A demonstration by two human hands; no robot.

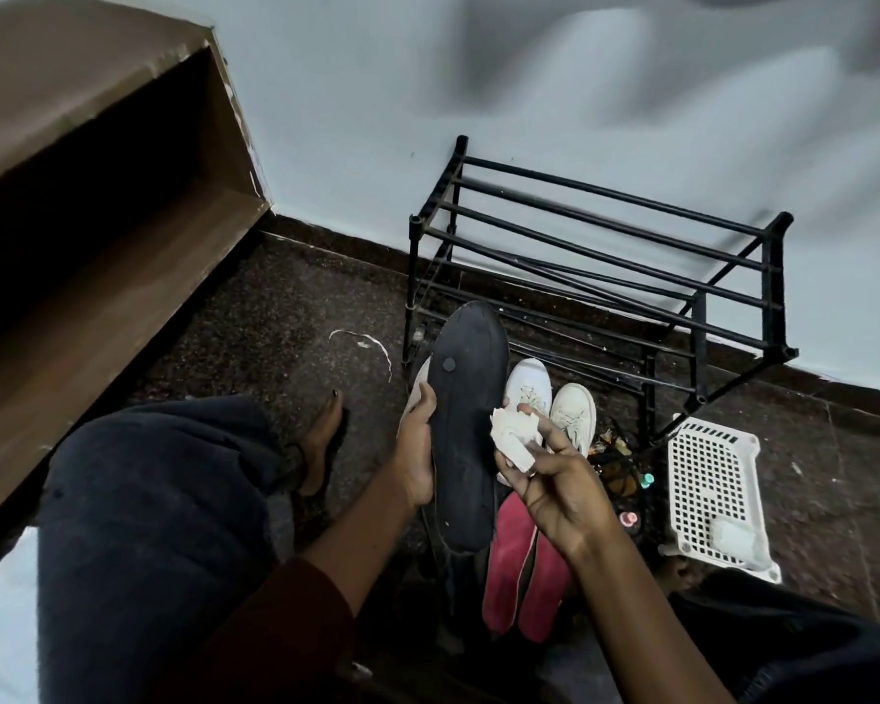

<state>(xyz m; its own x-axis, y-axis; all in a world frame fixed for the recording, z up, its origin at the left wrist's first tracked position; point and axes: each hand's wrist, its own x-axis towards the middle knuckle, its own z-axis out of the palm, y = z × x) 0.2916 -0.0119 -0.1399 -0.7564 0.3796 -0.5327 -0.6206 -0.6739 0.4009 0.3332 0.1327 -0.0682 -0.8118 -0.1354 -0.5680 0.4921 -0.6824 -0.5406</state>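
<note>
My left hand grips the left edge of a dark shoe, held sole-up with the toe pointing away from me. My right hand pinches a crumpled white tissue against the sole's right edge. Under the shoe lie a pair of white sneakers and a pair of pink shoes on the dark floor.
A black metal shoe rack stands bare against the pale wall. A white perforated plastic basket lies on the floor at the right with a white wad on it. A brown wooden cabinet fills the left. My bent knee is at lower left.
</note>
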